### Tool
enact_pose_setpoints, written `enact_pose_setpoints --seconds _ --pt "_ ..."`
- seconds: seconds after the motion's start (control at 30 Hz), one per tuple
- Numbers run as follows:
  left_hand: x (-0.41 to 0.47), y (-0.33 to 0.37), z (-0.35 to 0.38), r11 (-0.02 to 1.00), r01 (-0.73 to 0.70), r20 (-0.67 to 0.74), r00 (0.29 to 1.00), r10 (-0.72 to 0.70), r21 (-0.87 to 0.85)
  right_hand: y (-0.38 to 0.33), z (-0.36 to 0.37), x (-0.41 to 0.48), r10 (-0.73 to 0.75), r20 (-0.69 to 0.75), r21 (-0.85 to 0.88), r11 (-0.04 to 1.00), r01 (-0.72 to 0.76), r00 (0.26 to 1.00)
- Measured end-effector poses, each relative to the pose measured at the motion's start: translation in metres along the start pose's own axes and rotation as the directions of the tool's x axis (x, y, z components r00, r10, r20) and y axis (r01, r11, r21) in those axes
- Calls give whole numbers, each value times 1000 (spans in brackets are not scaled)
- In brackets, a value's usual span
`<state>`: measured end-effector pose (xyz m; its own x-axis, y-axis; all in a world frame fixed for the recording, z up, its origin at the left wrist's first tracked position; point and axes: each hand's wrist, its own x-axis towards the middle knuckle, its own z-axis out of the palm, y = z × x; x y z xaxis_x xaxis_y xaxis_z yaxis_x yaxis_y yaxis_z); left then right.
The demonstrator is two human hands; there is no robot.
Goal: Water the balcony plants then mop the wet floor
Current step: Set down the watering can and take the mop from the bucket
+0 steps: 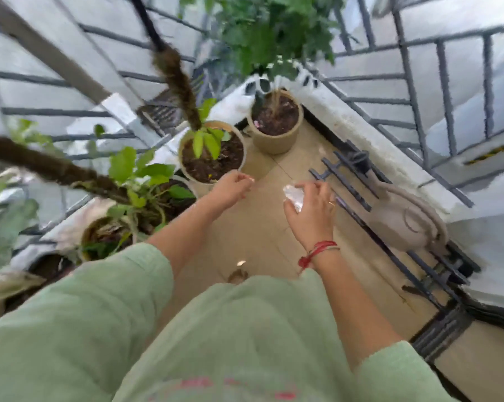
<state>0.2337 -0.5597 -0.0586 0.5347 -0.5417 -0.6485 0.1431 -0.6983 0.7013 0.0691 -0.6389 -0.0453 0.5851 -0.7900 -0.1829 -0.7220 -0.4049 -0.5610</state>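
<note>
The left hand (231, 188) is held low with its fingers (242, 177) curled inward and the thumb drawn to them; whether anything is pinched there cannot be told through the blur. Just beyond those fingers, almost touching them, stands a pot (181, 153) of dark soil with a small plant (207, 140), which suggests the hand has been brought in to tend or steady that plant. The right hand (311, 211) is held apart from the left, and its fingers (321, 188) are wrapped round a white object (293, 195), glossy and crumpled-looking, gripped from above; what it is cannot be made out, though it may be judged the source of water. A far pot (274, 143) stands further beyond both sets of fingers, and a third pot (85, 236) lies back toward the left elbow. The floor (259, 227) is seen below and between the hands, and no clear wetness is shown. Past the right fingers a dark rack (346, 184) lies on the floor, with a grey rounded thing (404, 224) beside it. No mop is seen, so watering is judged to be the step in hand.
</note>
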Motion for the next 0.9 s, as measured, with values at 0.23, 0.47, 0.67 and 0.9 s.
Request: enact_pose_setpoints --seconds 0.23,0.47,0.67,0.9 --pt "-83 -29 -63 982 23 -249 966 -70 -188 -39 -25 3 -382 208 -76 912 404 901" --pt "-161 -63 -71 906 -73 -584 786 -205 -417 -84 -34 12 -615 456 -44 707 706 643" --pt "-230 -117 -43 833 -140 -701 623 -347 -536 -131 -9 -29 -684 668 141 502 853 292" --pt "-312 -181 -3 679 -295 -733 391 -557 -673 -180 33 -104 -567 823 261 309 915 -43"
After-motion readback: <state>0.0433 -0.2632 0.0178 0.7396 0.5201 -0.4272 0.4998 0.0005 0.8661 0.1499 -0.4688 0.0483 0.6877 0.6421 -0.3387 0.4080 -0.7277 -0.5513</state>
